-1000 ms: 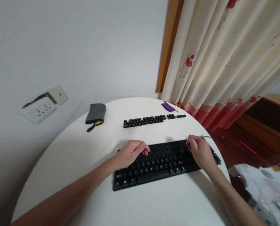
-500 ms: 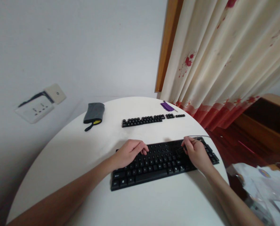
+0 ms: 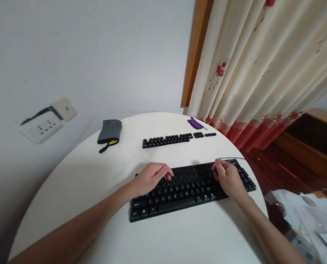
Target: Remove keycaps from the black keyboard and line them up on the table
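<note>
A pale curtain [image 3: 251, 69] hangs beyond the white desk [image 3: 80, 183]. On the desk's near half lies a black keyboard [image 3: 180, 193]. The left hand [image 3: 151, 178] is over its far left part, fingers loosely curled together. The right hand [image 3: 229, 178] is over its right part, fingers drawn in; whether they clamp anything I cannot tell. Farther back are a grey pouch [image 3: 110, 130], a purple cloth [image 3: 195, 124] and, in lines, loose black keys [image 3: 177, 139].

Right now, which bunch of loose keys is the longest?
The left bunch, nearest the grey pouch: it stretches much farther behind the keyboard than the middle bunch or right bunch.
</note>
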`<state>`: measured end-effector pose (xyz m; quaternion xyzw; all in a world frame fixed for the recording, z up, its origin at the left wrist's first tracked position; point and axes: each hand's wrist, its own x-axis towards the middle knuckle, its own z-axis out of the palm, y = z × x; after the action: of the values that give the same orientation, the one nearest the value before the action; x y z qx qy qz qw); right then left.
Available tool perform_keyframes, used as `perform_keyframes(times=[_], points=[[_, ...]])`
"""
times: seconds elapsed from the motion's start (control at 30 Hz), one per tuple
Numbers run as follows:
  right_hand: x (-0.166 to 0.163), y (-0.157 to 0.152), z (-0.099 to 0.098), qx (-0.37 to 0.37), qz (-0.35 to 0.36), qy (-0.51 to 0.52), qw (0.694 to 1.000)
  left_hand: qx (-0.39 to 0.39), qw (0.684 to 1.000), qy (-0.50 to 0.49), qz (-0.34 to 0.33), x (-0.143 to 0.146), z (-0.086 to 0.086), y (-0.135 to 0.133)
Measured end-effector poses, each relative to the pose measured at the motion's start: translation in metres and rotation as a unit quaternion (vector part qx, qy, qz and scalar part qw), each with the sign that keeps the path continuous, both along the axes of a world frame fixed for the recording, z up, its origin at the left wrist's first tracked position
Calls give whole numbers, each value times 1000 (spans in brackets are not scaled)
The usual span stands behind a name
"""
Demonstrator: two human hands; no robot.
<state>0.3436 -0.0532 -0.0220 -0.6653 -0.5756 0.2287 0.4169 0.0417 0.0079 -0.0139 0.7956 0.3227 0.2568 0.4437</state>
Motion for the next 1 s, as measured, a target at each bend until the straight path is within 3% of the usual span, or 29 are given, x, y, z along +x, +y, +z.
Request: perform_keyframes(times=[0.3, 0.5, 0.67, 0.77, 0.9, 1.0], points=[[-1, 1, -2, 4, -20, 93, 995, -1, 1000, -5, -1, 1, 2, -2], [10, 3, -3, 7, -76, 144, 987, -4, 1000, -8, -4, 2, 2, -2], [1, 0, 7, 39, -64, 229, 971, -8, 1000, -5, -7, 2, 5, -2], [-17, -3, 24, 49, 0, 242, 969, -12, 1000, 0, -1, 3, 5, -2], [-51, 2, 47, 30, 145, 190, 970, -45, 999, -27, 12, 3, 3, -1], [-75, 12, 54, 27, 220, 161, 962, -60, 996, -64, -1, 1, 4, -1]])
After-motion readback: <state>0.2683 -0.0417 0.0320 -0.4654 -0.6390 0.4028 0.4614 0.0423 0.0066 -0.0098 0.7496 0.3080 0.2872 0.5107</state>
